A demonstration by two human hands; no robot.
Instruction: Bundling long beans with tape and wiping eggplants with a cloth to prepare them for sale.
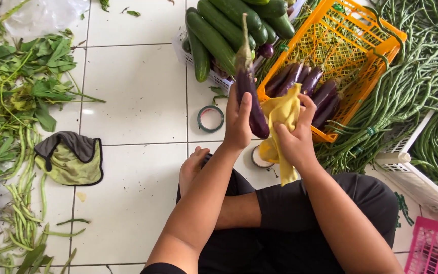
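Note:
My left hand [238,122] grips a long purple eggplant [249,96] upright, its green stem pointing away from me. My right hand [295,137] holds a yellow cloth [282,114] pressed against the eggplant's right side. Both hands hover above my crossed legs, in front of a tilted orange crate [353,48] that holds several more purple eggplants [313,86]. A white basket [215,77] behind my left hand carries several green cucumbers [214,38].
A roll of tape [210,118] lies on the white tiles, another [259,158] below the cloth. Long beans [422,81] pile at right beside white [416,182] and pink [434,246] baskets. Leaves and bean scraps [21,96] and a green-grey cloth [69,157] lie at left.

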